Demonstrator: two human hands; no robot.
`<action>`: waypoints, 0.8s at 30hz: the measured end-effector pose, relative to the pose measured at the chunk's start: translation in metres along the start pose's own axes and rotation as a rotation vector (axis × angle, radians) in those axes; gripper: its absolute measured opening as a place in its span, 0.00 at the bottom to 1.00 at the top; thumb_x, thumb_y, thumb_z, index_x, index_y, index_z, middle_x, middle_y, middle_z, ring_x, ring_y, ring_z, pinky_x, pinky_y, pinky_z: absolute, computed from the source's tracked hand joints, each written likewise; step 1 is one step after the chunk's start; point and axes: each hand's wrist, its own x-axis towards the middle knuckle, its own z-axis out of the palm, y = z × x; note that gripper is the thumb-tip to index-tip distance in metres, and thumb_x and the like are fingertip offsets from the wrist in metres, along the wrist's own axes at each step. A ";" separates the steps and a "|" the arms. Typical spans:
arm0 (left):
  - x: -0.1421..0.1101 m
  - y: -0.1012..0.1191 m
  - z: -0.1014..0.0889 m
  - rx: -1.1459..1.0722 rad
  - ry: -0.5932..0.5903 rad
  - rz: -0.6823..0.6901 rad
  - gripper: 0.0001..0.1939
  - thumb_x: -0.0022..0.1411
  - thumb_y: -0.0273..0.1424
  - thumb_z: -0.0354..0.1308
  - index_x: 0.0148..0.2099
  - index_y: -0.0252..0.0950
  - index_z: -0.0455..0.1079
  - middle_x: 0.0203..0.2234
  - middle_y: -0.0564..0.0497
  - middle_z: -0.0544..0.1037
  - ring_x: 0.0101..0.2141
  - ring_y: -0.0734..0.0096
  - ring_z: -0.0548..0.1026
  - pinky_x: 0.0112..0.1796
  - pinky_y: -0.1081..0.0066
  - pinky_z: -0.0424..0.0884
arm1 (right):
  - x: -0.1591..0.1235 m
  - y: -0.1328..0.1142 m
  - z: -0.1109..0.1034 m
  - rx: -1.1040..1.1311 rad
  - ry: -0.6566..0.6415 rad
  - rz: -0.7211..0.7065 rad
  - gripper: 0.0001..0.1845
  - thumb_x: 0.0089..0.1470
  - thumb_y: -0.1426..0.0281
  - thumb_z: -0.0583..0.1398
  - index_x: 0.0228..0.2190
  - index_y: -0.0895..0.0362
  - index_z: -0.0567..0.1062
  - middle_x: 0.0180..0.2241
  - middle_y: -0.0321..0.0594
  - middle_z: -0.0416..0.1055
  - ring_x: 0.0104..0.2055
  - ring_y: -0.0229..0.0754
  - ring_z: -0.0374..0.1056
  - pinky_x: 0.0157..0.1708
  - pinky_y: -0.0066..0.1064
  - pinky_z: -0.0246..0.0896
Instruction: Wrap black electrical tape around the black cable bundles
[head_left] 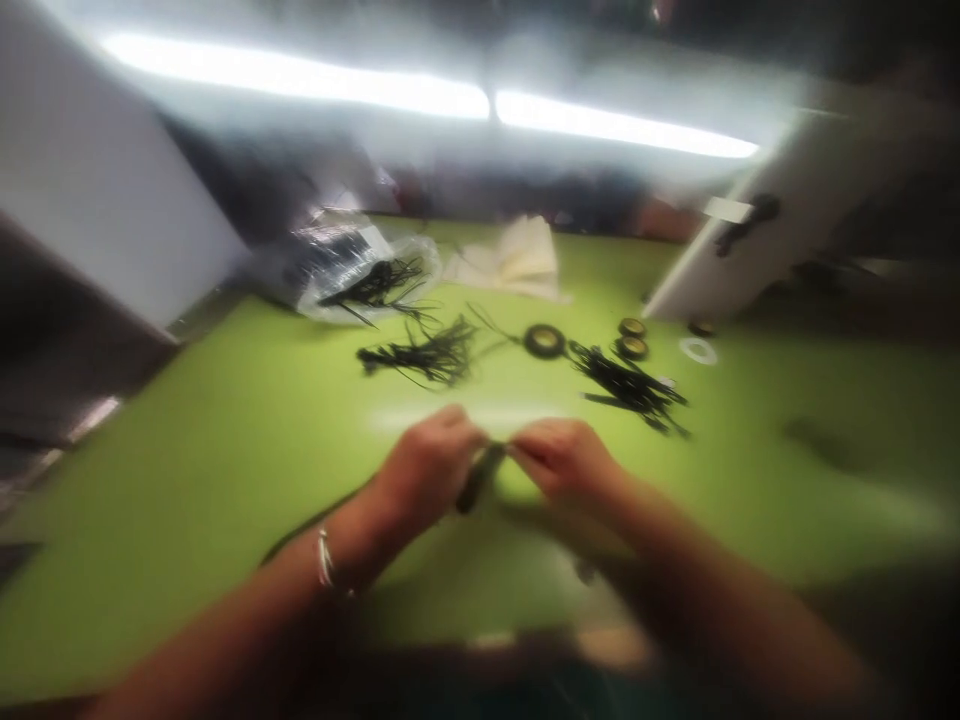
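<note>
Both hands meet low over the middle of the green table (225,430), their fingertips pinched close together. Between them is a dark, blurred black cable (480,478), with a thicker part that hangs below the fingers. My left hand (431,455) is closed on it, and a thin black length trails out behind that wrist to the left. My right hand (566,455) pinches at its upper end; motion blur hides the exact grip. Just beyond the hands lie a loose bunch of black wires (424,355) and, to the right, a bundle of black cables (630,388).
A clear plastic bag (322,305) with black wires is at the back left, near crumpled cream cloth or paper (517,262). Black tape rolls (544,341) and a white ring (698,350) lie behind the cables. White panels (720,240) stand on both sides, under bright tube lights.
</note>
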 end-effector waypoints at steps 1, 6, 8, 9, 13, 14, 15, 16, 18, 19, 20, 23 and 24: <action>0.000 -0.001 0.001 0.071 0.029 0.048 0.15 0.64 0.26 0.49 0.31 0.33 0.76 0.23 0.48 0.69 0.25 0.71 0.66 0.29 0.70 0.64 | 0.000 0.002 -0.001 0.051 -0.008 0.021 0.14 0.58 0.68 0.55 0.22 0.57 0.72 0.20 0.33 0.67 0.23 0.33 0.57 0.26 0.26 0.47; 0.002 -0.011 0.007 -0.082 0.189 0.031 0.10 0.63 0.26 0.51 0.37 0.34 0.75 0.30 0.47 0.73 0.31 0.69 0.70 0.34 0.69 0.68 | 0.003 0.010 -0.004 0.374 -0.036 0.191 0.14 0.57 0.65 0.57 0.24 0.57 0.75 0.20 0.33 0.68 0.23 0.33 0.60 0.26 0.25 0.50; 0.006 -0.014 0.009 -0.365 0.248 -0.151 0.11 0.62 0.31 0.55 0.45 0.34 0.73 0.38 0.44 0.75 0.36 0.67 0.73 0.37 0.68 0.71 | 0.005 0.011 -0.006 0.538 -0.039 0.281 0.14 0.56 0.63 0.57 0.24 0.58 0.76 0.21 0.34 0.69 0.24 0.34 0.61 0.26 0.26 0.52; 0.007 -0.014 0.009 -0.498 0.236 -0.245 0.14 0.61 0.34 0.56 0.47 0.34 0.73 0.41 0.43 0.75 0.40 0.65 0.73 0.40 0.67 0.71 | 0.006 0.011 -0.007 0.616 -0.045 0.321 0.15 0.55 0.63 0.58 0.24 0.58 0.76 0.21 0.34 0.69 0.25 0.34 0.61 0.27 0.26 0.53; 0.010 -0.006 0.011 -0.867 -0.087 -0.401 0.18 0.62 0.41 0.55 0.46 0.34 0.75 0.41 0.43 0.78 0.46 0.58 0.73 0.49 0.61 0.67 | 0.008 0.009 -0.011 0.838 -0.118 0.419 0.16 0.52 0.59 0.59 0.23 0.59 0.76 0.18 0.31 0.63 0.22 0.32 0.55 0.25 0.26 0.51; 0.009 -0.003 0.012 -0.931 -0.147 -0.416 0.18 0.61 0.41 0.56 0.46 0.34 0.75 0.40 0.44 0.79 0.45 0.59 0.74 0.48 0.61 0.68 | 0.008 0.008 -0.010 0.868 -0.130 0.431 0.17 0.51 0.59 0.59 0.22 0.59 0.76 0.17 0.31 0.62 0.21 0.32 0.53 0.24 0.26 0.50; 0.008 0.000 0.014 -0.984 -0.169 -0.436 0.18 0.59 0.40 0.58 0.47 0.34 0.75 0.40 0.44 0.79 0.42 0.60 0.75 0.46 0.62 0.69 | 0.008 0.007 -0.009 0.889 -0.139 0.434 0.17 0.51 0.58 0.60 0.22 0.59 0.75 0.18 0.31 0.62 0.21 0.31 0.53 0.24 0.26 0.50; 0.007 0.002 0.015 -1.021 -0.159 -0.455 0.19 0.58 0.40 0.60 0.48 0.34 0.74 0.39 0.45 0.79 0.39 0.62 0.76 0.43 0.63 0.70 | 0.008 0.006 -0.008 0.902 -0.143 0.429 0.17 0.51 0.58 0.60 0.22 0.59 0.75 0.19 0.31 0.62 0.22 0.31 0.53 0.24 0.25 0.50; 0.006 0.003 0.017 -1.053 -0.132 -0.466 0.17 0.56 0.37 0.62 0.45 0.33 0.74 0.36 0.45 0.79 0.34 0.66 0.76 0.39 0.66 0.72 | 0.007 0.004 -0.004 0.905 -0.146 0.406 0.17 0.51 0.59 0.59 0.23 0.60 0.75 0.21 0.33 0.66 0.24 0.32 0.56 0.25 0.25 0.51; 0.005 0.003 0.018 -1.056 -0.129 -0.457 0.16 0.56 0.37 0.62 0.43 0.32 0.74 0.34 0.45 0.78 0.32 0.67 0.75 0.37 0.67 0.72 | 0.007 0.003 -0.002 0.894 -0.146 0.392 0.16 0.52 0.59 0.59 0.23 0.60 0.75 0.22 0.34 0.67 0.25 0.33 0.57 0.26 0.25 0.52; 0.005 0.003 0.018 -1.048 -0.131 -0.441 0.14 0.56 0.36 0.61 0.42 0.32 0.74 0.33 0.46 0.77 0.31 0.68 0.75 0.35 0.68 0.72 | 0.007 0.002 -0.001 0.877 -0.146 0.376 0.16 0.52 0.60 0.59 0.24 0.60 0.75 0.23 0.34 0.67 0.26 0.33 0.58 0.26 0.25 0.53; 0.005 0.004 0.014 -0.933 -0.082 -0.381 0.08 0.56 0.31 0.58 0.37 0.32 0.73 0.36 0.46 0.74 0.33 0.68 0.74 0.36 0.68 0.72 | 0.005 0.001 0.003 0.749 -0.111 0.302 0.15 0.54 0.63 0.57 0.22 0.60 0.74 0.20 0.33 0.66 0.25 0.33 0.58 0.26 0.25 0.53; 0.005 0.005 0.012 -0.880 -0.049 -0.367 0.07 0.55 0.30 0.58 0.36 0.33 0.73 0.38 0.46 0.73 0.35 0.68 0.74 0.37 0.68 0.72 | 0.004 0.000 0.004 0.676 -0.083 0.272 0.15 0.55 0.65 0.57 0.21 0.59 0.73 0.19 0.33 0.64 0.24 0.33 0.57 0.25 0.25 0.53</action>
